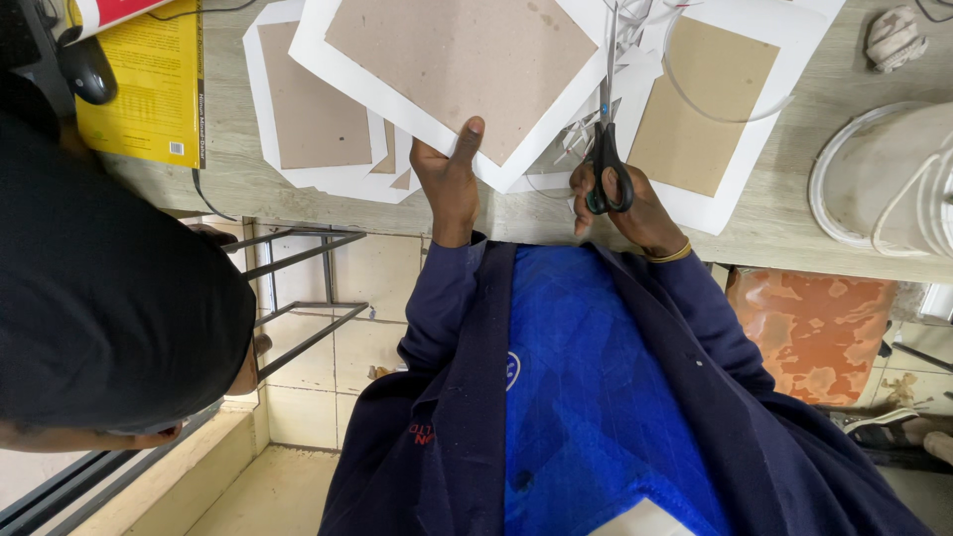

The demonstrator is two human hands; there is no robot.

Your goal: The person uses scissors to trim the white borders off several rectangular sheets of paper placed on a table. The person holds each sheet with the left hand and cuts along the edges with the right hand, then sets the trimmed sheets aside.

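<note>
My left hand (pixel 449 177) grips the near edge of a white sheet with a brown cardboard panel glued on it (pixel 467 60), thumb on top. My right hand (pixel 623 203) holds black-handled scissors (pixel 606 149) with fingers through the loops; the blades point away from me along the sheet's right edge. Thin white paper offcuts (pixel 586 139) curl around the blades.
More white sheets with brown panels lie to the left (pixel 313 109) and right (pixel 710 109) on the wooden table (pixel 784 223). A yellow book (pixel 149 89) and a black mouse (pixel 87 69) sit far left, a white bucket (pixel 884 179) far right. Another person in black (pixel 99 298) stands at left.
</note>
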